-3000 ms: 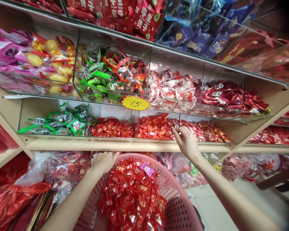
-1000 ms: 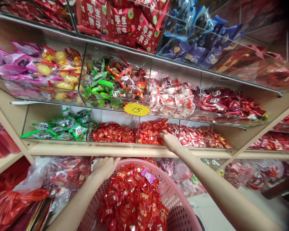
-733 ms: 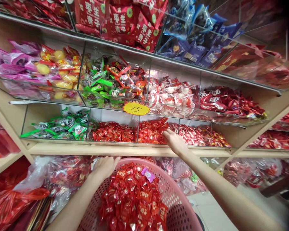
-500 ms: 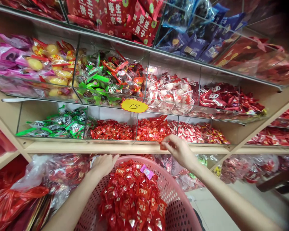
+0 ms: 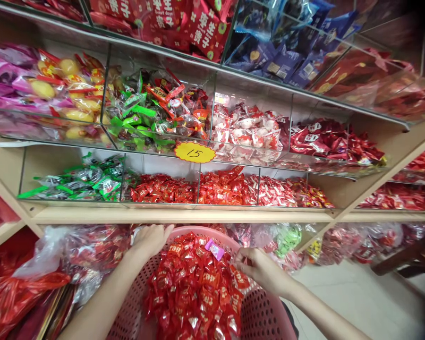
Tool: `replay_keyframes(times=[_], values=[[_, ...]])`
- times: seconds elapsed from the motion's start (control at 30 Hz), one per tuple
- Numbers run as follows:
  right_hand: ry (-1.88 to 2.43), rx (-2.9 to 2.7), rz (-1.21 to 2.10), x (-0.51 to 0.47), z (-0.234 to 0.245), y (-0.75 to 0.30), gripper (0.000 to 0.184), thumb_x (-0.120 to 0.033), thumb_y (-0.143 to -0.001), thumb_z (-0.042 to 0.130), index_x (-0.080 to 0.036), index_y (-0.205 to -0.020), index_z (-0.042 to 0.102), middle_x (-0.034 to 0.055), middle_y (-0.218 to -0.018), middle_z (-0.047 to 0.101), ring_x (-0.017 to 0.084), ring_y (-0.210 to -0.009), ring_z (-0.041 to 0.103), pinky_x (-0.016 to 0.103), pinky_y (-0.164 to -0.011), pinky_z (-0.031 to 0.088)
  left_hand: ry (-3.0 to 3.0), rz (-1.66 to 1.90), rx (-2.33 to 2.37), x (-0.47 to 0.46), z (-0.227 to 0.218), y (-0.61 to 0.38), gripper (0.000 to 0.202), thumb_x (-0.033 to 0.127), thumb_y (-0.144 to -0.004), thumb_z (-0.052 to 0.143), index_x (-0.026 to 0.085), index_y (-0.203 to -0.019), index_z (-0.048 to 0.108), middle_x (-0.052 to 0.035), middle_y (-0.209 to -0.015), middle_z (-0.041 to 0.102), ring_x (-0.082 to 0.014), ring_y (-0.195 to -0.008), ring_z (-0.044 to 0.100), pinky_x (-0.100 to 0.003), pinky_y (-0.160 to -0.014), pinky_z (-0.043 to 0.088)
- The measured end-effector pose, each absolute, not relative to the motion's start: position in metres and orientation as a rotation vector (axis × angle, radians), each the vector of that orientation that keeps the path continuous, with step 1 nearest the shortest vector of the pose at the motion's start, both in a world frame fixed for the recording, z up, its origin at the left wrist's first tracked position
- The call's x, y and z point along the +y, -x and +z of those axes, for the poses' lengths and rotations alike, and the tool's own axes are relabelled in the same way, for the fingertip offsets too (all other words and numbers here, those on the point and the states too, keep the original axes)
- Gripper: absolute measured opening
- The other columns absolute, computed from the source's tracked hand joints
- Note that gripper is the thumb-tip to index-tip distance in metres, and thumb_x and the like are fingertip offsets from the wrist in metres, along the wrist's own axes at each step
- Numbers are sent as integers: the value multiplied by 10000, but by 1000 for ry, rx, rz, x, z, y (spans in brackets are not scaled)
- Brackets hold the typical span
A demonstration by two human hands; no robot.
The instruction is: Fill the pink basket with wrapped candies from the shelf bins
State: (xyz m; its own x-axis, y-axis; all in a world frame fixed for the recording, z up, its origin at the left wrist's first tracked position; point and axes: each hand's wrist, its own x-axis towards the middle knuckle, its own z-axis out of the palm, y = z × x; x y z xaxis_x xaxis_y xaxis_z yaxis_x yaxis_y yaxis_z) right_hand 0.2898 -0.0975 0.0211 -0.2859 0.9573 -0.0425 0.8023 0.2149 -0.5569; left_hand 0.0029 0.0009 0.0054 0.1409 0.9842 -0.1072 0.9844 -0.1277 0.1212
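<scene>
A pink perforated plastic basket (image 5: pixel 269 302) holds a heap of red wrapped candies (image 5: pixel 194 288), with one purple-wrapped candy (image 5: pixel 215 249) on top. My left hand (image 5: pixel 151 240) is closed on the basket's far left rim, its fingers partly hidden. Over the basket's right side is my right hand (image 5: pixel 258 267), fingers pinched together. A red wrapped candy (image 5: pixel 240 278) shows right at its fingertips, just above the heap.
Wooden shelves (image 5: pixel 184 215) stand in front, with clear dividers between red, green and white wrapped sweets. A yellow tag (image 5: pixel 194 152) reads 15. Bagged goods (image 5: pixel 95 245) lie under the bottom shelf. At lower left is a red plastic bag (image 5: pixel 21 293); a dark wooden leg (image 5: pixel 398 257) stands right.
My right hand has come down from the lower shelf edge to the basket, bringing a red candy with it. My left hand stays on the rim. The view has shifted slightly.
</scene>
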Motion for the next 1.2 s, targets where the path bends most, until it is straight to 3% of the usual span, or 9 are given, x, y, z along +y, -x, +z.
replay_keyframes(times=[0.4, 0.63, 0.87, 1.03, 1.2], values=[[1651, -2213, 618, -94, 14, -288, 185, -290, -790, 451, -180, -706, 574, -7, -637, 598, 110, -567, 501, 209, -541, 332, -2220, 38, 1975, 0, 4, 2, 700, 551, -811, 123, 115, -953, 653, -182, -962, 640, -296, -911, 588, -402, -786, 410], [1625, -2135, 351, -60, 52, -294, 225, -317, -810, 400, -180, -775, 576, 13, -690, 608, 133, -606, 535, 230, -581, 370, -2248, 71, 1961, 4, -1, 2, 693, 554, -811, 125, 126, -966, 648, -175, -945, 647, -308, -890, 594, -418, -778, 407], [2052, -1842, -359, 7, 79, -308, 212, -302, -808, 412, -165, -905, 541, 101, -948, 585, 193, -800, 580, 258, -640, 392, -2195, 60, 1976, 2, 2, 0, 704, 563, -806, 141, 105, -902, 668, -191, -943, 643, -295, -893, 593, -396, -796, 400], [2351, -1840, -425, 26, 82, -301, 249, -309, -796, 438, -146, -966, 520, 126, -861, 617, 246, -803, 605, 298, -631, 416, -2175, 69, 1976, 1, 3, 1, 683, 555, -808, 158, 111, -903, 667, -188, -958, 640, -286, -907, 589, -382, -799, 400], [2448, -1895, -391, 34, 84, -293, 244, -248, -771, 485, -125, -976, 538, 155, -899, 620, 268, -861, 603, 314, -665, 438, -2176, 66, 1971, 0, 5, 2, 680, 545, -811, 151, 107, -921, 659, -184, -959, 640, -285, -912, 588, -376, -800, 403]])
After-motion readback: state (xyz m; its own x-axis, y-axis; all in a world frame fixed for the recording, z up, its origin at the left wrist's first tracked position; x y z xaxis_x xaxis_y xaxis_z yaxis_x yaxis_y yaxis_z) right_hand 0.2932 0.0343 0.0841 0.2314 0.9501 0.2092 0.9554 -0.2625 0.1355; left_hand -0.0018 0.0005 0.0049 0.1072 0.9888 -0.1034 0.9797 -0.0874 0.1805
